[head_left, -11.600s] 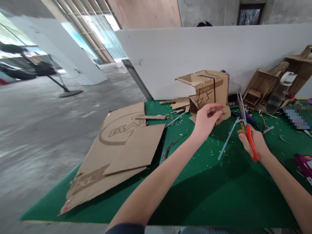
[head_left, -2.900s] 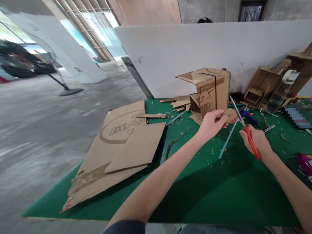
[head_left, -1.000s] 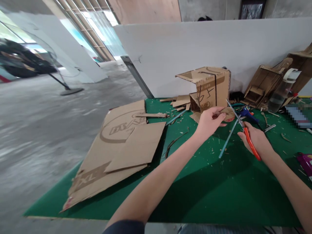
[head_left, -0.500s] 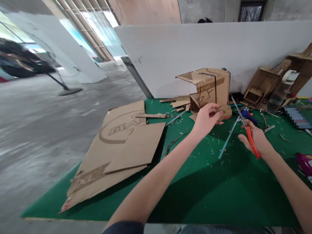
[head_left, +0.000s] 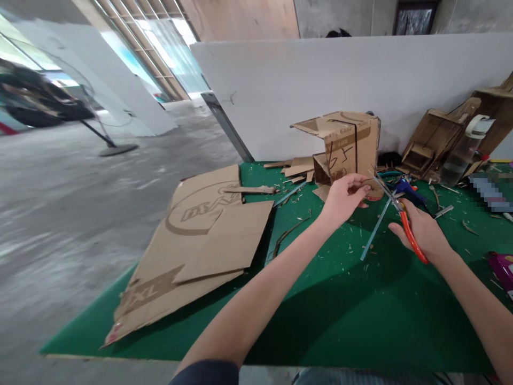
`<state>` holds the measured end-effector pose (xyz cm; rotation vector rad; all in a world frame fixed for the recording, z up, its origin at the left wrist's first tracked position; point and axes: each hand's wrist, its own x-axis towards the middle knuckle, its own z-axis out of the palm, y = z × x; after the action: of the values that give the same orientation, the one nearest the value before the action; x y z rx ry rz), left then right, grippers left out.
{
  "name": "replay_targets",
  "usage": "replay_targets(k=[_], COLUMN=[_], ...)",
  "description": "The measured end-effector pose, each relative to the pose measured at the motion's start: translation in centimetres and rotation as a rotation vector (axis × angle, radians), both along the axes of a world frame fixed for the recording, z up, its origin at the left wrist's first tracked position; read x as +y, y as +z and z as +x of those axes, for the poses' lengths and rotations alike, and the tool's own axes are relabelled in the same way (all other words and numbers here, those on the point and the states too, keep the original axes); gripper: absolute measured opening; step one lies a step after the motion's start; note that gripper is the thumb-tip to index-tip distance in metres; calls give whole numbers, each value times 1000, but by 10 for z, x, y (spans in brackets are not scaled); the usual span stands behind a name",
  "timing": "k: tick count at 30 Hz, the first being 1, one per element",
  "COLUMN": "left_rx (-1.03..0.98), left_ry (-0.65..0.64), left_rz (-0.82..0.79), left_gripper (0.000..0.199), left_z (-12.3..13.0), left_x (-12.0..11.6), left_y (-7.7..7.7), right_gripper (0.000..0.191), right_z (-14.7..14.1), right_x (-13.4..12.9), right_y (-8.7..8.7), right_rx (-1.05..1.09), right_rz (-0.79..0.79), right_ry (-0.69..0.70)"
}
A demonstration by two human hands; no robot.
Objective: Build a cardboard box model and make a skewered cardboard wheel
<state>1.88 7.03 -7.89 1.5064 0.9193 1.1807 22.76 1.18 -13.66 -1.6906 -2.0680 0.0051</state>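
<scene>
Between the fingertips of my left hand [head_left: 345,199] is a small rounded cardboard piece [head_left: 374,190], held above the green table. My right hand [head_left: 420,227] grips orange-handled scissors [head_left: 412,235], whose blades point up and left and overlap the cardboard piece. Whether the blades touch it is hard to tell. Just behind my left hand stands a cut cardboard box [head_left: 348,147] with black marks. A light blue strip [head_left: 375,230] lies on the table between and below my hands.
Large flat cardboard sheets [head_left: 200,230] cover the left of the green table [head_left: 344,321]. At the right are a clear bottle [head_left: 460,152], a cardboard structure [head_left: 428,139], a phone-like object [head_left: 489,191] and a purple packet [head_left: 503,270]. A white panel [head_left: 320,80] stands behind.
The scissors have shifted left and tilted, bringing their blades over the cardboard piece. My right hand moved slightly left with them; my left hand keeps its hold.
</scene>
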Motion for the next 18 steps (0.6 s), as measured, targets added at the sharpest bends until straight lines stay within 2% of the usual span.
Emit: replay_targets(k=[10,18], left_rx=[7,-74], left_ry=[27,38], left_rz=[-30,-144], left_gripper=[17,13], left_z=[2,5], left_x=[1,3], left_y=[-8,-12], right_gripper=[58,59], right_z=[1,3], right_x=[4,7], right_y=[-5,-9], right_rx=[-82,-133], right_rz=[91,103], right_ry=[-41,-32])
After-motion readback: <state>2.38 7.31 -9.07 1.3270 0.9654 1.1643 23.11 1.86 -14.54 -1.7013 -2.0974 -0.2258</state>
